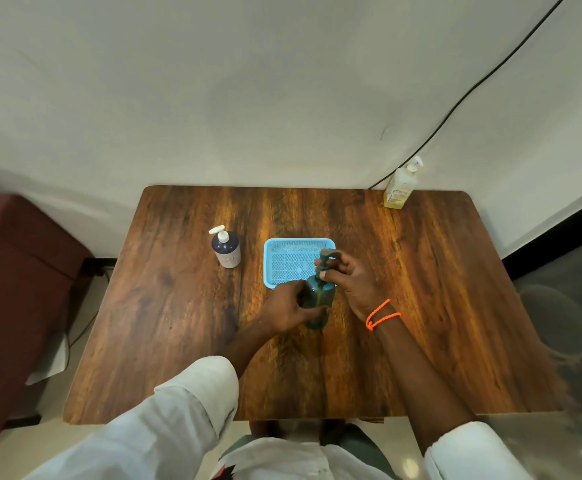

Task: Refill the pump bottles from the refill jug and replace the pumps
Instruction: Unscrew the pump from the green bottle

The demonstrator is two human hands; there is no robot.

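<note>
A dark green pump bottle [318,299] stands on the wooden table [178,323] just in front of a blue mesh basket [282,249]. My left hand [287,306] grips the bottle's body from the left. My right hand [348,280] pinches the neck of its grey-green pump [327,256] at the top. A dark blue bottle with a white pump [226,247] stands to the left. A pale yellow bottle with a white pump [400,187] stands at the far right corner.
The blue basket holds nothing that I can see. A black cable [473,88] runs down the wall behind the far right corner. A dark red cabinet [16,289] stands left of the table. My knees sit under the near edge.
</note>
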